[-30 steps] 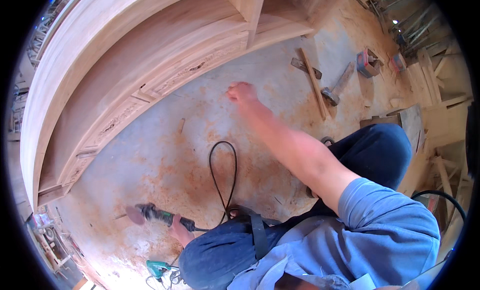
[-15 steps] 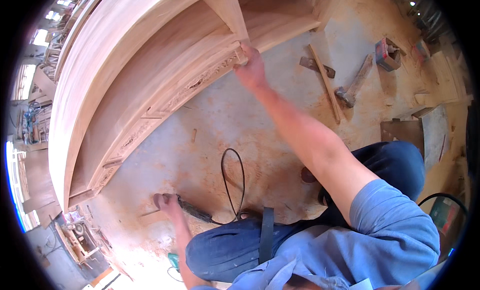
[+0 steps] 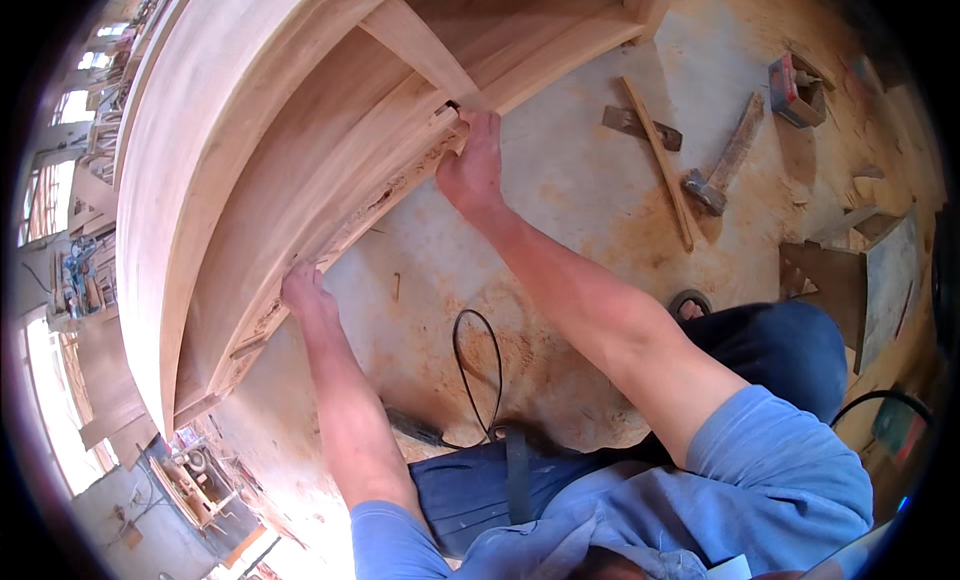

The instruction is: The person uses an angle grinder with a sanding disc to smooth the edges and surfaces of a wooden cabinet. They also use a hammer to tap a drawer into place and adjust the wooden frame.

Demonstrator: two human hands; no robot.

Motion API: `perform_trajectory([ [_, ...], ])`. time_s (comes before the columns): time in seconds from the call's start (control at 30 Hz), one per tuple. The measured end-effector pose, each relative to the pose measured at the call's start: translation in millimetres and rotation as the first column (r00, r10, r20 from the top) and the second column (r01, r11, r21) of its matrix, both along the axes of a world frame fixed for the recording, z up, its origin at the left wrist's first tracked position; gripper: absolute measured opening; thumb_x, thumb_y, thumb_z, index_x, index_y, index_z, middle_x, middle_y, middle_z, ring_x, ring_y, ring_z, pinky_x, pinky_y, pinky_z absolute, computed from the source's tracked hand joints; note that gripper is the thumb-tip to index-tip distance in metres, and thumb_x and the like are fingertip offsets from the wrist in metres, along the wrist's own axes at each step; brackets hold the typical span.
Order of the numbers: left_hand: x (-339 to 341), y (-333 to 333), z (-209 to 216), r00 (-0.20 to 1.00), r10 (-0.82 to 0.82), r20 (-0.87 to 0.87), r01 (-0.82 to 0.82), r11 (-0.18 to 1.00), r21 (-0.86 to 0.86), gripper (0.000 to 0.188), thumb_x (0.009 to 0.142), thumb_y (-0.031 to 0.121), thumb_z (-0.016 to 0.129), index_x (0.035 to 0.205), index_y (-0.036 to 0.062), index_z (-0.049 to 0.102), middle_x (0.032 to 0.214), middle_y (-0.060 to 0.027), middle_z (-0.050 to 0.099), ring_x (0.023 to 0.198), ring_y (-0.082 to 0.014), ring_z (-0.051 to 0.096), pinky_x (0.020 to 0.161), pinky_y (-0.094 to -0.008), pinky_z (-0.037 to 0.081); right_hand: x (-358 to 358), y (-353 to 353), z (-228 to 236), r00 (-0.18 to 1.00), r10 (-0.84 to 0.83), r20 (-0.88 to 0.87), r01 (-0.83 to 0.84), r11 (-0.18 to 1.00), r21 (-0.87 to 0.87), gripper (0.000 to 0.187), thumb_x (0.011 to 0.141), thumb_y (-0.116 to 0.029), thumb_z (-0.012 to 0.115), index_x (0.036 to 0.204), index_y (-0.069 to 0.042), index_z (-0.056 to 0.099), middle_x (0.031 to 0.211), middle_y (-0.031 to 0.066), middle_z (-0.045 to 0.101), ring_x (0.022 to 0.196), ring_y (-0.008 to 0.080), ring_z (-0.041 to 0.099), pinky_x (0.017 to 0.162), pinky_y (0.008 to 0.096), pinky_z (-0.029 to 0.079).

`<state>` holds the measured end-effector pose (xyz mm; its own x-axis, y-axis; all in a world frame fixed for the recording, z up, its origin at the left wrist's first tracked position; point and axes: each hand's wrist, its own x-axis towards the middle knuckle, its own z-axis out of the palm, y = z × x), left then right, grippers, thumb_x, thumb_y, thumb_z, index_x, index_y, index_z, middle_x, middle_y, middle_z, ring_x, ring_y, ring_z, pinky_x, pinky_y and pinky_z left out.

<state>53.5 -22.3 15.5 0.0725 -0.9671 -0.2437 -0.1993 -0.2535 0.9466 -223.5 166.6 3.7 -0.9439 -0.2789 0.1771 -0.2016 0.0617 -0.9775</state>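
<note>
A large, pale wooden furniture frame (image 3: 225, 160) with a curved outer board lies on its side at the upper left. Along its lower edge runs a carved wooden rail (image 3: 362, 202). My right hand (image 3: 473, 172) grips the rail's far end, beside a cross brace (image 3: 425, 52); a small dark gap shows by its fingertips. Further down the same rail, my left hand (image 3: 308, 288) is closed over the edge, its fingertips partly hidden. A dark corded power tool (image 3: 412, 427) lies on the floor beside my left forearm, partly covered.
A hammer (image 3: 722, 160), a thin wooden stick (image 3: 660, 165) and a flat dark-ended tool (image 3: 640, 127) lie to the right. Behind them stands a small open carton (image 3: 797, 92). A wooden box (image 3: 860, 280) is by my right knee. The black cable (image 3: 457, 350) loops on the dusty floor.
My left hand has let go of the power tool and moved up to the carved rail. My right hand has shifted slightly left and down, still at the rail's far end.
</note>
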Motion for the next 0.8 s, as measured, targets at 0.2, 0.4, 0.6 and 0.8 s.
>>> perform_trajectory([
  [0.2, -12.1, 26.8, -7.5, 0.999, -0.007, 0.043, 0.016, 0.976, -0.216, 0.027, 0.084, -0.006, 0.051, 0.109, -0.002, 0.062, 0.09, -0.0066, 0.061, 0.083, -0.0184, 0.06, 0.074, -0.0304, 0.049, -2.8, 6.1, -7.3, 0.996, 0.016, -0.087, -0.017, 1.0, -0.016, 0.044, 0.072, 0.013, 0.054, 0.113, -0.002, 0.052, 0.11, 0.0185, 0.053, 0.107, 0.0399, 0.052, 0.092, 0.0449, 0.046],
  [0.4, 37.5, 63.0, -16.3, 0.99, 0.128, 0.054, -0.115, 0.973, -0.201, 0.021, 0.085, -0.007, 0.048, 0.099, -0.0054, 0.063, 0.099, -0.014, 0.065, 0.097, -0.024, 0.066, 0.081, -0.0352, 0.054, 8.8, 40.6, -22.1, 0.99, -0.041, -0.135, 0.039, 0.999, -0.022, 0.037, 0.073, 0.014, 0.053, 0.106, -0.003, 0.054, 0.101, 0.0142, 0.055, 0.095, 0.0342, 0.055, 0.085, 0.0407, 0.047],
  [0.6, 132.2, 150.0, -67.7, 0.923, 0.321, 0.212, -0.282, 0.94, -0.192, 0.019, 0.083, 0.002, 0.059, 0.101, -0.0054, 0.063, 0.113, -0.0213, 0.063, 0.104, -0.0308, 0.065, 0.084, -0.0463, 0.054, 31.9, 81.5, -72.8, 0.957, -0.219, 0.191, 0.212, 0.976, 0.058, 0.033, 0.071, 0.007, 0.059, 0.103, -0.003, 0.059, 0.1, 0.0134, 0.06, 0.092, 0.0306, 0.059, 0.085, 0.0407, 0.05],
  [0.8, 183.1, 193.1, -86.7, 0.367, 0.228, 0.902, -0.638, 0.767, 0.066, 0.073, 0.076, 0.033, 0.077, 0.13, -0.0032, 0.045, 0.138, -0.0291, 0.042, 0.128, -0.044, 0.042, 0.105, -0.056, 0.038, 74.1, 134.0, -134.5, 0.963, -0.016, 0.27, -0.107, 0.895, 0.433, 0.023, 0.08, -0.006, 0.062, 0.104, -0.004, 0.062, 0.097, 0.0142, 0.068, 0.093, 0.0306, 0.065, 0.087, 0.0415, 0.052],
])
